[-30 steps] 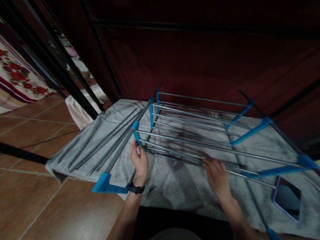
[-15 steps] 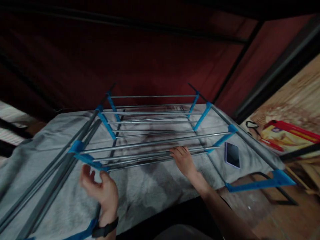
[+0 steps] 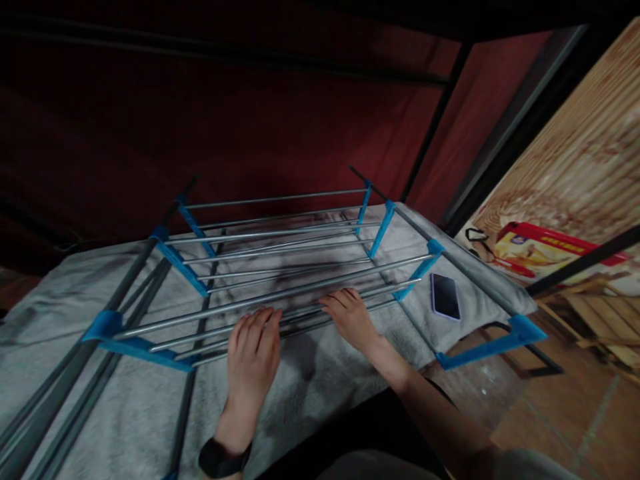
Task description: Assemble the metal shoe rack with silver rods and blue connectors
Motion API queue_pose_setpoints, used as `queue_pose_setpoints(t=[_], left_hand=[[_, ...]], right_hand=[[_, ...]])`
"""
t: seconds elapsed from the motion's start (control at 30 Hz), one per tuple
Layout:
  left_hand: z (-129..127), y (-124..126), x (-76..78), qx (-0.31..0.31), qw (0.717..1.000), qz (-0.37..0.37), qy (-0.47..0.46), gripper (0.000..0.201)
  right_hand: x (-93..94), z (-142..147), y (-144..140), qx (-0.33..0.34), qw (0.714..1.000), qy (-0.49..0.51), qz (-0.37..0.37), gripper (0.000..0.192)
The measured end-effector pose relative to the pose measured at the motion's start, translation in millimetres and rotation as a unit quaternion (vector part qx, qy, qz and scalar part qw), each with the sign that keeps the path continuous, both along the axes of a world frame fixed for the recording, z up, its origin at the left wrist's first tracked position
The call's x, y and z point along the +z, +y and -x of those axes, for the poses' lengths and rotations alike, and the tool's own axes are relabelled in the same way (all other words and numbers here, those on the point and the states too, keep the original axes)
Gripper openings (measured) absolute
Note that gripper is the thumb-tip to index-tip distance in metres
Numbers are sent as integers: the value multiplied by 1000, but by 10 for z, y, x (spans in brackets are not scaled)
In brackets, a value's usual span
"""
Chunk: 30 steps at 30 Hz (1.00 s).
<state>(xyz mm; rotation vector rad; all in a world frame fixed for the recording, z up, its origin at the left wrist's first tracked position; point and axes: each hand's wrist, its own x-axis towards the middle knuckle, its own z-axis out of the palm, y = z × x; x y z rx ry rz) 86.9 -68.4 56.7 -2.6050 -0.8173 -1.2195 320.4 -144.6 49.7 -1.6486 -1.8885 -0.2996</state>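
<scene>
Seating rods (image 3: 280, 303) in rack (image 3: 175, 257): left hand (image 3: 253, 353) flat, right hand (image 3: 350, 317) curled loosely over them; next, pressing ends home.

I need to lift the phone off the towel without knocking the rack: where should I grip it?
Probably by its two long edges, coming from above and from the right. The phone lies flat, screen up, on the grey towel, just right of the rack. A blue bracket stands close on its left, while its right side looks open. Both hands now rest on the rack's near rods.
</scene>
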Motion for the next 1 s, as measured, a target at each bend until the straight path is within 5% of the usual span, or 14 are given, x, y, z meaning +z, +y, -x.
queue_pose_setpoints(t=[0.33, 0.43, 0.5, 0.67, 0.87, 1.0], left_hand=[[-141, 124, 71, -14, 991, 25, 133, 47], [-133, 124, 78, -10, 989, 31, 143, 50], [-132, 118, 79, -5, 989, 27, 147, 50], [-130, 115, 86, -8, 988, 18, 152, 52], [-116, 125, 95, -9, 989, 17, 150, 52], [-107, 142, 85, -10, 988, 16, 151, 51]], right_hand=[[64, 12, -35, 11, 998, 43, -51, 22], [-29, -107, -237, -55, 985, 120, -111, 20], [-146, -299, -437, -150, 954, 201, -164, 16], [-385, -1097, -865, -353, 799, 401, -277, 34], [-332, -1757, -659, -226, 741, 581, -250, 53], [-272, -1786, -382, -179, 753, 578, -260, 48]])
